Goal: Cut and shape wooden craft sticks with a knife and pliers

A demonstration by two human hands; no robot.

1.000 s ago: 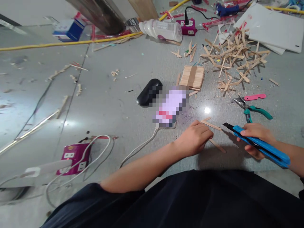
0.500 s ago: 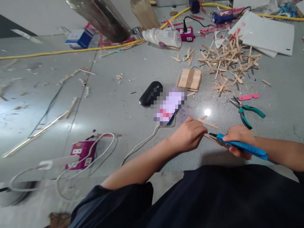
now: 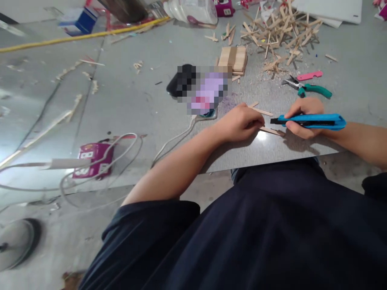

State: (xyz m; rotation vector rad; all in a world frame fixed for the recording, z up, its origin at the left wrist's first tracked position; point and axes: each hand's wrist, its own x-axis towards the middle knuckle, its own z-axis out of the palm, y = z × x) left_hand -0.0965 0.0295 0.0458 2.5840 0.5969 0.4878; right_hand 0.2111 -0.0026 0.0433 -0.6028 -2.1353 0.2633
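Note:
My left hand (image 3: pixel 243 123) is closed on a thin wooden craft stick (image 3: pixel 272 131), whose free end points right, low over the grey table. In my right hand (image 3: pixel 306 110) is a blue utility knife (image 3: pixel 317 121), its dark blade pointing left. The blade is just above the stick and looks apart from it. Another craft stick (image 3: pixel 263 111) lies on the table just beyond my left fingers. Green-handled pliers (image 3: pixel 317 90) and a pink folded tool (image 3: pixel 310 75) rest beyond my right hand.
A heap of cut sticks (image 3: pixel 284 28) lies at the back right, near a banded stack of sticks (image 3: pixel 232 59). A phone (image 3: pixel 208 90) on a white cable and a black case (image 3: pixel 181 82) lie left of it. A purple power adapter (image 3: pixel 93 157) is at front left.
The view has tilted down, so the table's things appear higher. The knife has lifted off the stick and turned nearly level. My left hand still holds the stick.

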